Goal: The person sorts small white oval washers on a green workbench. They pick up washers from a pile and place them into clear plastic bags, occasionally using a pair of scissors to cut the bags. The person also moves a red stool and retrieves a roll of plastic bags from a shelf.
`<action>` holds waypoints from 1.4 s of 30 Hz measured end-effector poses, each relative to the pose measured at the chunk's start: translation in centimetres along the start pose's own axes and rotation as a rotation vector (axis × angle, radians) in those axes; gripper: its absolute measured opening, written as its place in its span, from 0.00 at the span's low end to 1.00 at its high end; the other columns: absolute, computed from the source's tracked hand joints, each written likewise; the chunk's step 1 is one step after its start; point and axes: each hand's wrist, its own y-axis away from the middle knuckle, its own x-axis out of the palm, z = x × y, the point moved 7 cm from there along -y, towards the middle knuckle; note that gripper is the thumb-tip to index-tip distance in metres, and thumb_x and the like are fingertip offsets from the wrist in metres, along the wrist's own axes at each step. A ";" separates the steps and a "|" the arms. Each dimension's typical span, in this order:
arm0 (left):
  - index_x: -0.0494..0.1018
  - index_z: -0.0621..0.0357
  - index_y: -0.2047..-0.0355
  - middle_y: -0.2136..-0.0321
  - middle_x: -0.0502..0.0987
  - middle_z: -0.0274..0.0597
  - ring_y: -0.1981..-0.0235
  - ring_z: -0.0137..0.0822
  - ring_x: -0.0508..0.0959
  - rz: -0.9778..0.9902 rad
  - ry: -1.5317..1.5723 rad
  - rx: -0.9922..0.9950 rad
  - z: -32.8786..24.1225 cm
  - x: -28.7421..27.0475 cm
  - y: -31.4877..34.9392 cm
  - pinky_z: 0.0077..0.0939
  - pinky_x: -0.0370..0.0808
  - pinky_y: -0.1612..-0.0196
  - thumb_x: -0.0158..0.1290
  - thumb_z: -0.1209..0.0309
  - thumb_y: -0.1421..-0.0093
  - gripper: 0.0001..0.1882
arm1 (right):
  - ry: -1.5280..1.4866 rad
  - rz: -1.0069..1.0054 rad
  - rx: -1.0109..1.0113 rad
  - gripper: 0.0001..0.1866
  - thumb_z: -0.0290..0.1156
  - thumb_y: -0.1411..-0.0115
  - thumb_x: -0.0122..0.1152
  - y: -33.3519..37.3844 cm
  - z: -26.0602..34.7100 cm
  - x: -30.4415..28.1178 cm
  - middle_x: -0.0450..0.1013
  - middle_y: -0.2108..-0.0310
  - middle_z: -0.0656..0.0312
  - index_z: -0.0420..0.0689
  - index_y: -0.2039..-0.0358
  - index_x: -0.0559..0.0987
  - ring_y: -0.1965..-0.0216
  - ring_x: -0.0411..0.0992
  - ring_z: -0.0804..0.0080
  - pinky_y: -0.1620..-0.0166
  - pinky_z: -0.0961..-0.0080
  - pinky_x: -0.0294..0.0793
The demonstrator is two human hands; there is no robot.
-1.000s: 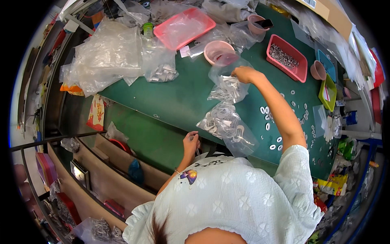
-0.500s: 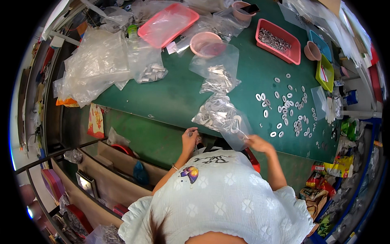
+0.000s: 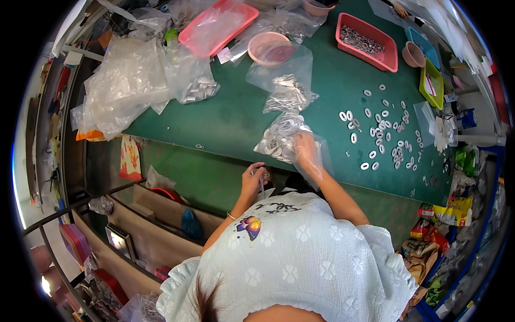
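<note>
In front of me at the table's near edge lies a clear plastic bag (image 3: 277,146) full of flat, silvery metal pieces, its mouth toward me. My right hand (image 3: 306,152) reaches inside it, fingers down among the pieces; the fingertips are hidden. Just off the table edge, my left hand (image 3: 252,181) is closed, with a thin silvery metal piece (image 3: 262,185) between its fingers. Beyond the first bag rests a second clear bag (image 3: 289,94) of similar pieces. Several oval metal rings (image 3: 380,134) are scattered on the green tabletop to the right.
A red tray (image 3: 367,42) of small metal parts stands at the far right, beside a pink bowl (image 3: 413,55) and a green tray (image 3: 432,85). A pink basin (image 3: 269,48), a pink tray (image 3: 218,27) and piled plastic bags (image 3: 129,72) occupy the far left.
My right hand has gone from the bag's mouth at the right into the bag among the metal pieces. My left hand stays near the table edge, still closed.
</note>
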 end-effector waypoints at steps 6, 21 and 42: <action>0.69 0.56 0.60 0.73 0.71 0.39 0.75 0.29 0.71 0.035 0.094 -0.035 1.0 -0.9 -0.2 0.22 0.69 0.77 0.50 0.73 0.44 0.11 | -0.209 0.004 0.184 0.09 0.21 0.47 0.47 3.3 -2.4 -0.5 0.64 0.66 0.47 0.36 0.65 0.70 0.61 0.63 0.47 0.58 0.63 0.64; 0.68 0.59 0.60 0.77 0.70 0.34 0.81 0.25 0.69 -0.058 0.108 -0.061 1.2 -1.3 0.1 0.18 0.67 0.81 0.48 0.75 0.43 0.10 | 0.098 0.270 0.086 0.12 0.28 0.53 0.56 5.1 -0.5 0.8 0.68 0.65 0.53 0.42 0.65 0.73 0.60 0.66 0.56 0.57 0.63 0.64; 0.68 0.56 0.58 0.75 0.69 0.35 0.78 0.28 0.69 0.031 0.100 -0.074 2.6 -1.6 -0.6 0.20 0.66 0.79 0.50 0.74 0.44 0.12 | 0.253 0.190 0.153 0.11 0.34 0.53 0.58 5.6 0.0 2.4 0.67 0.69 0.52 0.42 0.70 0.72 0.64 0.66 0.54 0.60 0.59 0.64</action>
